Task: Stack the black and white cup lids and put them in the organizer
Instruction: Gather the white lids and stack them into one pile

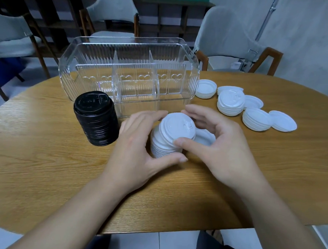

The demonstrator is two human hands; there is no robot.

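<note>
A stack of white cup lids (173,132) stands on the wooden table (45,156) in front of me. My left hand (140,142) grips its left side with fingers behind and thumb at the base. My right hand (215,141) grips the right side, thumb on the top lid's rim. A white lid (205,138) lies under my right palm. A tall stack of black lids (95,119) stands to the left. Behind them sits the clear ribbed organizer (127,73) with dividers, nothing in it.
More white lids lie at the right: a short stack (230,102), another (256,120), and single lids (206,88) (282,121) (253,102). Grey chairs (229,33) stand behind the table. The table's front edge is near my body.
</note>
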